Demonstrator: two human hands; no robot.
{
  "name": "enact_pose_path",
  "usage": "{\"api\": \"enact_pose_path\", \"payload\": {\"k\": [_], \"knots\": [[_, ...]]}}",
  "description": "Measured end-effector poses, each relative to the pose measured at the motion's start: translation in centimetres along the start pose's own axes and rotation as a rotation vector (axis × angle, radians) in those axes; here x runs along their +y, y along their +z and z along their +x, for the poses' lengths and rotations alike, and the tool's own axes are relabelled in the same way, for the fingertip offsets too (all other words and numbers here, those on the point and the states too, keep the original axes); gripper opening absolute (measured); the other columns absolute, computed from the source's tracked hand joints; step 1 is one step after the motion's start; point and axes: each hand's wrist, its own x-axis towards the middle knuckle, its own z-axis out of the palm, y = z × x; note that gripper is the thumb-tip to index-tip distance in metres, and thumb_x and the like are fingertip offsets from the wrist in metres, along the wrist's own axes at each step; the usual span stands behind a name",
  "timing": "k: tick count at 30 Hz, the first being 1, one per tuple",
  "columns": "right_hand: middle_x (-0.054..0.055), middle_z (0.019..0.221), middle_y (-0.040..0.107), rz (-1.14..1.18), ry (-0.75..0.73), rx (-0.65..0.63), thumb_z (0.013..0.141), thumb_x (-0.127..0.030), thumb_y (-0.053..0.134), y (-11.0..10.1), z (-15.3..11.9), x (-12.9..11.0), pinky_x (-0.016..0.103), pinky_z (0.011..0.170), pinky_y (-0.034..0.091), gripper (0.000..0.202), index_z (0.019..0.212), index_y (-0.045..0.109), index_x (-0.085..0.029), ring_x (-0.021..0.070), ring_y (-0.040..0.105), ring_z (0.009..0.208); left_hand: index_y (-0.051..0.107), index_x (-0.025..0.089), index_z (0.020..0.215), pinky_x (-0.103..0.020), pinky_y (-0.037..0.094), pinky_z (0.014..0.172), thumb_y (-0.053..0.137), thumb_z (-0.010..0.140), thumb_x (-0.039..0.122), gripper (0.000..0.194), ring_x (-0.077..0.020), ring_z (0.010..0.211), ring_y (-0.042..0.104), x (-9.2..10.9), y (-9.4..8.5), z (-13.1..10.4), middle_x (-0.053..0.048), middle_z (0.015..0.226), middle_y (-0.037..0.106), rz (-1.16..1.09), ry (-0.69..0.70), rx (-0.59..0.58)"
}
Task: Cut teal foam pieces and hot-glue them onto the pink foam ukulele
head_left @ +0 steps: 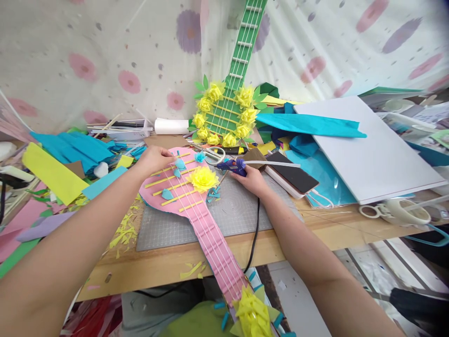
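- My left hand [154, 159] rests with fingers spread on the far left edge of the pink paper guitar [189, 206], pressing it flat, gripping nothing.
- My right hand [253, 180] is wrapped around a blue glue gun [231, 165], its nozzle aimed left, just above the guitar body.
- The guitar lies on a grey cutting mat [238, 210], neck pointing near, towards me.
- A yellow paper flower [202, 179] sits on its strings.
- Scissors [213, 154] lie just beyond.
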Motion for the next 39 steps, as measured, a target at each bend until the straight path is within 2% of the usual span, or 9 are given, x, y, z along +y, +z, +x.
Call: {"api": "enact_pose_path", "payload": {"k": [3,6,9,13,18,21,26,31,39], "knots": [[0.007,0.082,0.069,0.077,0.037,0.071,0.071,-0.049,0.063,0.1,0.0,-0.1,0.033,0.07,0.046,0.041,0.094,0.065,-0.015,0.0213,0.061,0.076,0.07,0.02,0.065,-0.025,0.031,0.042,0.071,0.057,0.033,0.015,-0.0131,0.046,0.045,0.1,0.2,-0.1,0.001,0.046,0.052,0.076,-0.036,-0.007],[0.006,0.076,0.067,0.281,0.104,0.128,0.069,-0.051,0.063,0.3,0.1,-0.4,0.032,0.063,0.048,0.042,0.092,0.062,-0.016,0.0185,0.06,0.067,0.07,0.02,0.068,-0.023,0.031,0.043,0.072,0.058,0.034,0.018,-0.0118,0.048,0.047,0.8,0.6,-0.5,0.0,0.051,0.057,-0.045,-0.047,0.003],[0.005,0.074,0.065,0.535,0.116,0.086,0.068,-0.052,0.064,0.5,0.1,-0.9,0.029,0.056,0.049,0.042,0.09,0.058,-0.017,0.0158,0.059,0.063,0.07,0.019,0.068,-0.022,0.033,0.045,0.074,0.057,0.033,0.019,-0.0112,0.054,0.054,2.0,1.3,-1.3,-0.002,0.062,0.065,-0.254,-0.034,-0.079],[0.001,0.066,0.061,0.665,0.091,0.049,0.065,-0.052,0.068,0.3,-0.3,-2.0,0.025,0.05,0.044,0.041,0.083,0.057,-0.018,0.0115,0.054,0.055,0.069,0.017,0.068,-0.021,0.033,0.046,0.073,0.058,0.031,0.018,-0.011,0.055,0.055,3.1,2.9,-2.2,-0.002,0.059,0.064,-0.351,-0.01,-0.127],[-0.005,0.044,0.044,0.641,0.021,-0.051,0.066,-0.063,0.063,-0.4,-1.2,-3.2,0.024,0.043,0.033,0.046,0.065,0.056,-0.017,0.0072,0.039,0.04,0.067,0.016,0.064,-0.02,0.032,0.042,0.069,0.062,0.03,0.014,-0.0103,0.053,0.055,2.8,5.0,-1.9,-0.003,0.065,0.067,-0.344,0.002,-0.173],[-0.005,0.041,0.042,0.591,0.015,-0.091,0.062,-0.067,0.062,-0.4,-1.4,-3.5,0.025,0.042,0.031,0.049,0.061,0.053,-0.018,0.0074,0.037,0.039,0.068,0.016,0.065,-0.019,0.033,0.041,0.068,0.063,0.032,0.016,-0.0104,0.054,0.055,2.4,5.6,-1.5,-0.005,0.07,0.069,-0.304,0.03,-0.181],[-0.005,0.043,0.044,0.557,0.012,-0.093,0.061,-0.066,0.063,0.0,-1.4,-3.7,0.025,0.047,0.034,0.048,0.062,0.053,-0.018,0.0088,0.04,0.044,0.068,0.016,0.069,-0.02,0.033,0.041,0.066,0.064,0.034,0.019,-0.0122,0.053,0.056,2.8,5.5,-1.8,-0.005,0.065,0.067,-0.205,0.103,-0.165],[-0.003,0.047,0.048,0.529,0.004,-0.08,0.063,-0.065,0.062,0.0,-1.5,-3.7,0.026,0.052,0.038,0.046,0.063,0.052,-0.019,0.0119,0.047,0.051,0.066,0.016,0.065,-0.021,0.036,0.045,0.065,0.065,0.032,0.016,-0.0126,0.053,0.057,3.5,5.2,-2.4,-0.003,0.059,0.064,-0.148,0.146,-0.143],[-0.001,0.05,0.052,0.49,0.009,-0.051,0.065,-0.061,0.062,0.1,-1.3,-3.3,0.028,0.056,0.041,0.043,0.062,0.052,-0.02,0.0141,0.052,0.056,0.066,0.016,0.065,-0.022,0.037,0.047,0.063,0.067,0.031,0.015,-0.0113,0.052,0.054,3.5,5.1,-2.4,-0.003,0.065,0.067,-0.109,0.173,-0.15]]}}
